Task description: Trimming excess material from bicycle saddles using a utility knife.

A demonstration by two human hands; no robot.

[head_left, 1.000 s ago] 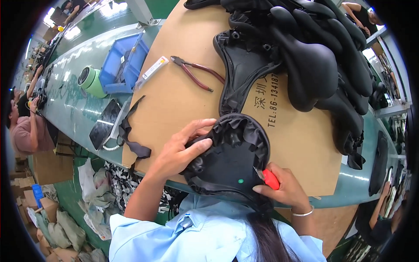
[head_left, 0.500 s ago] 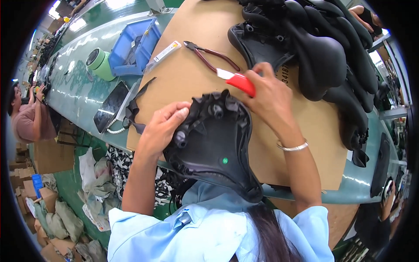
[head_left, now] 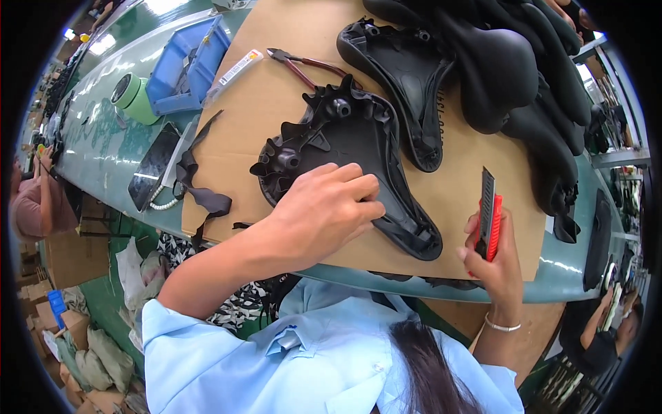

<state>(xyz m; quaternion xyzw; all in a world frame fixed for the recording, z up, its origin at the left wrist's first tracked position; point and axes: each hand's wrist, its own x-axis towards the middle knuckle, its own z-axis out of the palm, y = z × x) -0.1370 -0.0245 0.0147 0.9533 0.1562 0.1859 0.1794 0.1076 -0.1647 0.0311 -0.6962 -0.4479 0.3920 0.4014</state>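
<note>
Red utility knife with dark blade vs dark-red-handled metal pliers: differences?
The knife is held in the right hand; the pliers lie on the brown cardboard sheet. The knife has one straight, pointed blade; the pliers have two spread handles. The knife's grip is bright red; the pliers' handles are darker red. Both are hand tools.

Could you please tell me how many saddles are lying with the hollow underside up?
2 in clear view: the nearer saddle, by the left hand, and the farther saddle, beside the heap of black saddles. The heap may hide others.
</note>
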